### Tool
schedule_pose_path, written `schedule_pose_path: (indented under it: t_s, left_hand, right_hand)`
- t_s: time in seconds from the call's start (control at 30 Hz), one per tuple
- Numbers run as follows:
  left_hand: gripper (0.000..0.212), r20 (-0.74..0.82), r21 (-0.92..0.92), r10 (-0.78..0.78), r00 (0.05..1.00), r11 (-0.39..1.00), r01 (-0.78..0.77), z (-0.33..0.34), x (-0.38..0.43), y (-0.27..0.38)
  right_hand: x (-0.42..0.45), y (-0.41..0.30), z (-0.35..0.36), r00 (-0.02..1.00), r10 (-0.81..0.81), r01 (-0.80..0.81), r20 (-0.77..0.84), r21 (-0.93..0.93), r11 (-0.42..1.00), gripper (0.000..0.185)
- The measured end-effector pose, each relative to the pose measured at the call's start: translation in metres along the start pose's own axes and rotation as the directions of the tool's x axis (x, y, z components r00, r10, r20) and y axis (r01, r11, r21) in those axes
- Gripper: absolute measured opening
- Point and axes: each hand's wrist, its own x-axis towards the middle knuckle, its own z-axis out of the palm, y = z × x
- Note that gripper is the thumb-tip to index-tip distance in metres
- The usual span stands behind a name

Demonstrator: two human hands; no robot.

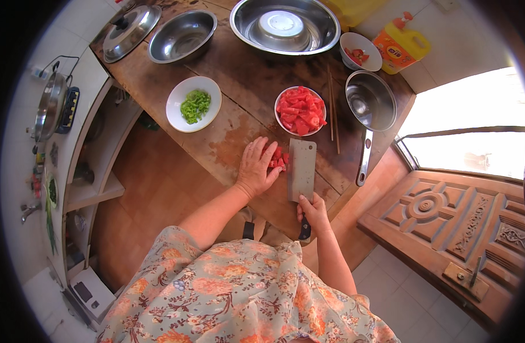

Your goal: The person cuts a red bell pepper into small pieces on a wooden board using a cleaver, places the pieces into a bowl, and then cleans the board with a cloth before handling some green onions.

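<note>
My right hand [314, 211] grips a broad steel cleaver [303, 169] by its black handle, with the blade lying nearly flat to the view over the wooden table [262, 214]. Left of the blade, my left hand [254, 167] rests with fingers apart around a small heap of chopped red tomato [279, 157]; the hand covers part of the heap. Just beyond the cleaver stands a bowl [277, 121] piled with cut tomato pieces [301, 110]. A white bowl [173, 105] holding chopped green vegetable [195, 106] sits farther left.
Chopsticks [332, 107] and a steel saucepan [370, 100] lie to the right. Along the back are steel basins [241, 25], a pot lid [131, 34], a bowl with red scraps [360, 51] and a yellow pump bottle [402, 47]. A carved wooden door [451, 223] stands at right.
</note>
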Motion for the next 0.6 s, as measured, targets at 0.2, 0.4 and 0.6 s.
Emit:
schedule_pose_path:
  t_s: [0.2, 0.4, 0.6]
  left_hand:
    - [0.065, -0.079, -0.016, -0.116, 0.990, 0.993, 0.115, 0.017, -0.001, 0.005]
    - [0.055, -0.195, -0.169, -0.156, 0.968, 0.978, 0.124, 0.025, 0.002, 0.005]
    - [0.045, -0.297, -0.372, -0.245, 0.923, 0.920, 0.125, 0.011, 0.004, 0.019]
  right_hand:
    - [0.009, 0.002, 0.018, 1.000, 0.011, -0.012, 0.017, 0.076, 0.997, 0.010]
    - [0.008, 0.009, 0.061, 0.994, 0.022, -0.033, 0.108, 0.099, 0.994, 0.010]
    - [-0.006, 0.006, 0.073, 0.992, -0.058, 0.043, 0.112, 0.137, 0.990, 0.009]
